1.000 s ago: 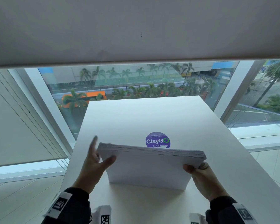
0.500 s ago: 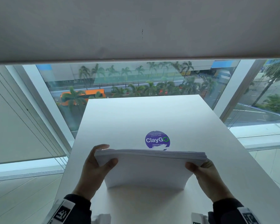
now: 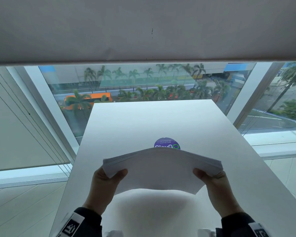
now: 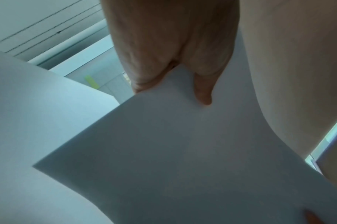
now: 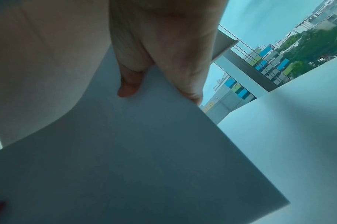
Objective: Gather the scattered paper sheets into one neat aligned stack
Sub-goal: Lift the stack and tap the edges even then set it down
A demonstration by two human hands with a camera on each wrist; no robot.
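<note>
Where a half-second back stood upright and flat-topped on the white table (image 3: 120, 127), now lifted clear and bowed upward in the middle. Left hand (image 3: 101, 187) pinching the left edge, thumb on the near face. One paper stack (image 3: 161, 170), between two hands. Right hand (image 3: 219, 190) pinching the right edge likewise. One purple sticker (image 3: 167, 142), half hidden behind.

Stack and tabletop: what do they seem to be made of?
Stack: thin white matte paper; it bows upward between the left hand and right hand, layered sheet edges showing. Tabletop: smooth white, faintly glossy, probably laminate; sticker looks like printed vinyl or paper.
</note>
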